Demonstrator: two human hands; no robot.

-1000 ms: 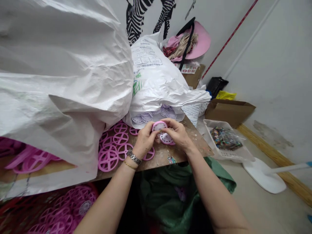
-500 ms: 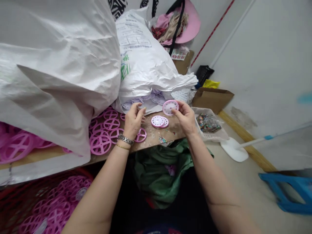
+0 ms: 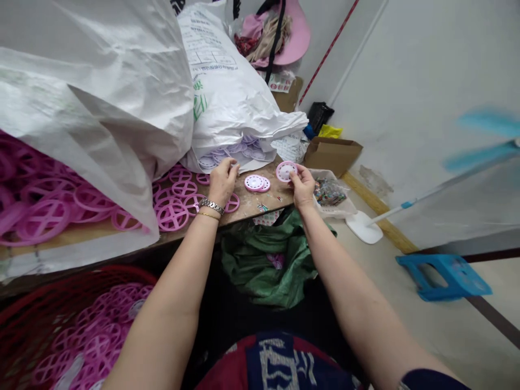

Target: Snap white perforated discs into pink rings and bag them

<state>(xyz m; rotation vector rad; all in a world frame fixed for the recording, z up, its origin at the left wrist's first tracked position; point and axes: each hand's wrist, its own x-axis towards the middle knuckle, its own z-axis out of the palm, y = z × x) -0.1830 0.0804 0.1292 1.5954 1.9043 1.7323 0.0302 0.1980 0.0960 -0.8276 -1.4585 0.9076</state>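
Note:
In the head view my right hand [image 3: 304, 187] pinches a round white disc with a pink rim [image 3: 286, 171] by its right edge, just above the table. My left hand [image 3: 221, 184] is beside the mouth of a white sack [image 3: 239, 103]; its fingers are loosely curled and apart, with nothing visible in them. Lilac-white discs [image 3: 247, 146] show inside that mouth. Between my hands two pink-rimmed discs [image 3: 255, 183] lie overlapping on the brown table [image 3: 244, 211]. Several pink rings with cross spokes [image 3: 172, 214] lie left of my left wrist.
A red basket [image 3: 101, 273] of pink rings stands low at left, under a large white sack [image 3: 134, 81]. Green cloth [image 3: 268, 271] hangs below the table edge. At right are a white tray of small pieces [image 3: 339, 206], a cardboard box [image 3: 333, 157] and a blue stool [image 3: 447, 276].
The camera view has shifted. My right hand has moved its disc slightly away from the two discs on the table, to the right. My left hand stays by the sack mouth.

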